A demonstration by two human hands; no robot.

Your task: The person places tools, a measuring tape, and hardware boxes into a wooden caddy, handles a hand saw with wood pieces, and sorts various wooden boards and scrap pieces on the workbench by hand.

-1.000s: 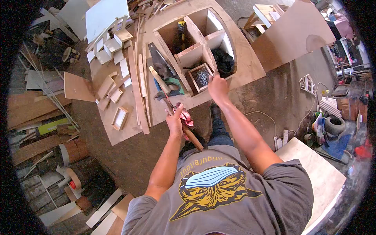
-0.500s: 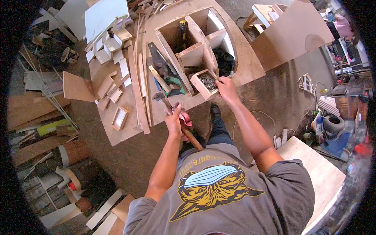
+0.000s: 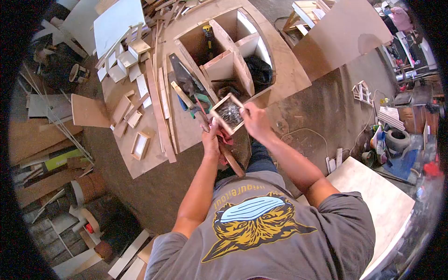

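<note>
My right hand [image 3: 256,122] grips the edge of a small open wooden box [image 3: 223,103] filled with nails [image 3: 229,112], tilted toward me. My left hand [image 3: 211,140] is closed around a wooden-handled hammer [image 3: 232,161], whose handle points back at my shirt; its head is hard to make out against the tools behind. A red cloth [image 3: 226,136] is bunched at the same hand. The left thumb is at the box's near left side, perhaps touching. Just beyond lies a handsaw [image 3: 182,72] beside a tool with a green handle [image 3: 204,99].
A wooden cabinet frame with compartments [image 3: 219,65] lies on the plywood worktop [image 3: 289,74], holding a yellow-black tool [image 3: 208,37] and a black bag [image 3: 259,71]. Wood strips [image 3: 156,102] and offcuts lie left. A cable [image 3: 308,133] crosses the floor.
My right hand has brought the box of nails left and nearer, up to my left hand, tilting its opening toward me. The left hand keeps its hold on the hammer.
</note>
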